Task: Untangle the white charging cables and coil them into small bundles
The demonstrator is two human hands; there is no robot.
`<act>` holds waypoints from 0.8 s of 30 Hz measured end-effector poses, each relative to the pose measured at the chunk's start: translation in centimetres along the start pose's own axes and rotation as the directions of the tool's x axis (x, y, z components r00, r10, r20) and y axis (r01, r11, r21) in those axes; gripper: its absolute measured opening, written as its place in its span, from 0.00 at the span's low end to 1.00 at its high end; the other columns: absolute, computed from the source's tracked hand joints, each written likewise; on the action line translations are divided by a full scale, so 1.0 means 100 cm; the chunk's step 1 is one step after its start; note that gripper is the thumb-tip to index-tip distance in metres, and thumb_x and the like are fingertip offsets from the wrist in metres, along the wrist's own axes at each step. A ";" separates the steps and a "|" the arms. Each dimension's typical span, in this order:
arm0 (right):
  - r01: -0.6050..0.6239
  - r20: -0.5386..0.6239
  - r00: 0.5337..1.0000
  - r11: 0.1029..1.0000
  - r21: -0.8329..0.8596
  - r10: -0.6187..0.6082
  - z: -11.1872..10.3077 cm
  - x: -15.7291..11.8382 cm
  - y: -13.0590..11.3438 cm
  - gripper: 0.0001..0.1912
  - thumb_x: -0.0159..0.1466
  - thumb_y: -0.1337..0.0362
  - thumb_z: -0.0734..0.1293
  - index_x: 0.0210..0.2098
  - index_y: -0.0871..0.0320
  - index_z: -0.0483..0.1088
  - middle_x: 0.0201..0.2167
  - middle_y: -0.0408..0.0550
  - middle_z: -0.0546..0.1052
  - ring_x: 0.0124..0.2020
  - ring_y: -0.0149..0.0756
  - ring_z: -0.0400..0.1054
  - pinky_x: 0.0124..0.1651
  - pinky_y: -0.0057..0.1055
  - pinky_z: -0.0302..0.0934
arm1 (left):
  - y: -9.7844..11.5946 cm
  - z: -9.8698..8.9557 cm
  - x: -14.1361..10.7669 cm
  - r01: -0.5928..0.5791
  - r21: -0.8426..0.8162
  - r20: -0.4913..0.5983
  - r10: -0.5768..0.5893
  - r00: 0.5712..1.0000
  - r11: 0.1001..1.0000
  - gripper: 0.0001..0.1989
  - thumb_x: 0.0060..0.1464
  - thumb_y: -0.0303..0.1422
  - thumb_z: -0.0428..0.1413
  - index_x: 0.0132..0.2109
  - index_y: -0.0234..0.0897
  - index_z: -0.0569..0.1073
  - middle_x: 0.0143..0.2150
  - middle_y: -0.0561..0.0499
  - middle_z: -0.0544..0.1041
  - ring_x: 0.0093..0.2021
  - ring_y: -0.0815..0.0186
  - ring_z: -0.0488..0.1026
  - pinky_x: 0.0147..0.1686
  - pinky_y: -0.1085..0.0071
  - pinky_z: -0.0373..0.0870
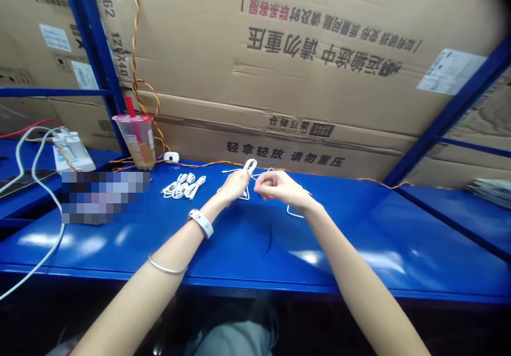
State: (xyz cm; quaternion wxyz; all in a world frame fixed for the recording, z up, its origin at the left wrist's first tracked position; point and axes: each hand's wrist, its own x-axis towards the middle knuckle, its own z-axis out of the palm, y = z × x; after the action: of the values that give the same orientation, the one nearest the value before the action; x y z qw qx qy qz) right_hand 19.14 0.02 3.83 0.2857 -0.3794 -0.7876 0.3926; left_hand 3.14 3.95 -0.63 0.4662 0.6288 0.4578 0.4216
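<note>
My left hand is closed around a white cable, part of which stands up in a small loop above the fingers. Close to its right, my right hand has thumb and fingers pinched together; whatever lies between the fingertips is too small to make out. White cable runs between the hands and behind the right one, and a bent length lies on the blue tabletop below the right wrist. Several coiled white cables sit side by side left of my left hand.
A drink cup with a red straw stands at the back left, near a small white case. Left of them are a blurred-out item and a white power strip. Large cardboard boxes rise behind, between blue posts.
</note>
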 end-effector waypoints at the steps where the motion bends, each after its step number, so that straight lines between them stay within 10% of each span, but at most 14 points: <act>1: 0.007 -0.142 0.990 1.000 0.025 -0.003 -0.001 0.003 0.003 0.06 0.54 0.63 0.64 0.28 0.61 0.69 0.17 0.42 0.70 0.19 0.26 0.60 0.23 0.23 0.52 | 0.002 0.002 -0.003 -0.025 0.017 0.076 0.023 0.997 1.000 0.15 0.59 0.43 0.47 0.30 0.37 0.62 0.23 0.56 0.59 0.20 0.73 0.54 0.19 0.76 0.52; 5: -0.016 -0.400 0.917 1.000 -0.010 0.010 -0.005 0.011 0.018 0.09 0.53 0.60 0.66 0.27 0.61 0.68 0.12 0.39 0.65 0.15 0.24 0.53 0.20 0.23 0.46 | 0.006 0.006 -0.012 -0.057 0.037 0.297 0.043 0.954 0.998 0.16 0.57 0.46 0.48 0.32 0.37 0.63 0.25 0.56 0.59 0.22 0.73 0.54 0.18 0.77 0.52; 12: -0.046 -0.414 0.910 0.990 -0.132 -0.013 -0.011 0.014 0.033 0.12 0.51 0.57 0.69 0.27 0.62 0.75 0.16 0.42 0.69 0.17 0.26 0.55 0.21 0.25 0.47 | 0.011 0.001 -0.015 0.058 -0.006 0.453 -0.049 0.890 0.998 0.17 0.57 0.46 0.49 0.31 0.37 0.60 0.26 0.57 0.56 0.22 0.75 0.50 0.18 0.79 0.48; 24: -0.019 -0.364 0.929 0.976 -0.216 -0.062 -0.007 0.018 0.041 0.11 0.52 0.58 0.69 0.28 0.60 0.77 0.21 0.44 0.73 0.22 0.29 0.60 0.28 0.27 0.53 | 0.003 0.002 -0.010 -0.126 0.280 0.334 0.027 0.942 0.952 0.15 0.56 0.45 0.46 0.30 0.38 0.61 0.24 0.55 0.62 0.20 0.72 0.59 0.18 0.74 0.56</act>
State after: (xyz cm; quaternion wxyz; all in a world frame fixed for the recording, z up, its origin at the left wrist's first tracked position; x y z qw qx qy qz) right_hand 20.23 3.41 1.07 0.3899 -0.4663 -0.7620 0.2234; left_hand 3.21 2.93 -0.48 0.4187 0.7701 0.4075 0.2563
